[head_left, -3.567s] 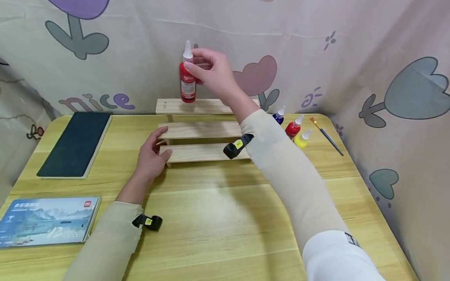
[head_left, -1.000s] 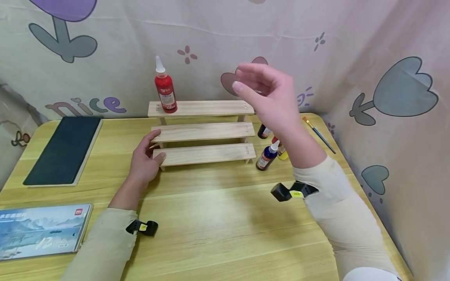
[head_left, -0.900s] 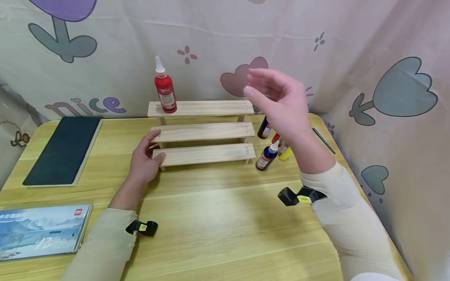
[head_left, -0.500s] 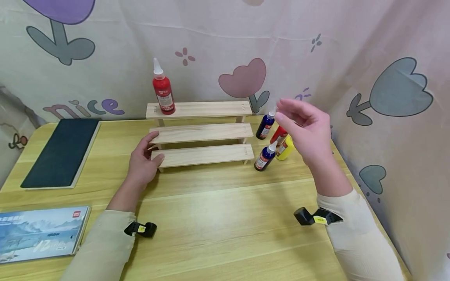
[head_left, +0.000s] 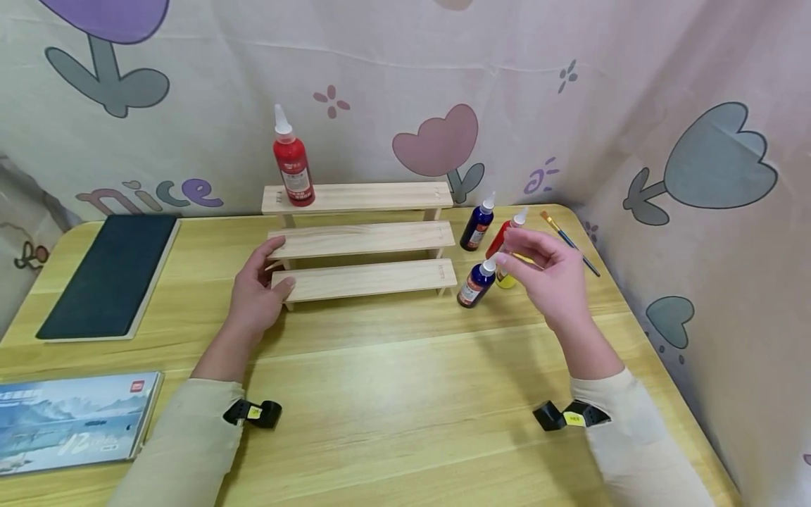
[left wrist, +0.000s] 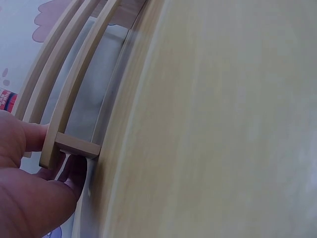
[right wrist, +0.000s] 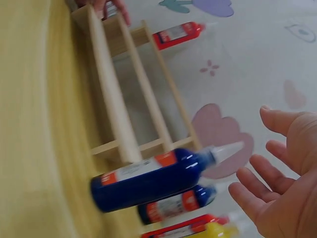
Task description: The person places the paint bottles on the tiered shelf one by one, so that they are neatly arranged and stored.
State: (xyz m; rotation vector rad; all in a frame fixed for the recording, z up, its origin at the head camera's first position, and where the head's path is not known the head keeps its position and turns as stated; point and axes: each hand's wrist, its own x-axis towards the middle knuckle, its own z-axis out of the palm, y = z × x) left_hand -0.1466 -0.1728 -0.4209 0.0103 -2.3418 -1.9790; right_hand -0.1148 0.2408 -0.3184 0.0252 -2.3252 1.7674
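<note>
A three-step wooden display rack (head_left: 367, 282) stands near the back of the table. My left hand (head_left: 256, 296) grips its left end, thumb on the lowest board; in the left wrist view, fingers curl beneath that board (left wrist: 74, 89). On the top step's left end stands a red squeeze bottle (head_left: 293, 169) with a white pointed nozzle. My right hand (head_left: 551, 278) hovers at the front blue squeeze bottle (head_left: 474, 287), fingers loosely bent and holding nothing. In the right wrist view its fingers (right wrist: 257, 186) are apart from that blue bottle (right wrist: 143, 181).
Behind the front bottle stand another blue bottle (head_left: 476, 227), a red bottle (head_left: 497, 243) and a yellow bottle (head_left: 505, 281), partly covered by the right hand. A paintbrush (head_left: 570, 241) lies at the right edge. A dark notebook (head_left: 110, 278) and a landscape-covered pad (head_left: 70, 419) lie left.
The right hand set the red bottle on the top step's left end and let go. It then moved right and down to the front blue bottle. The left hand stayed on the rack.
</note>
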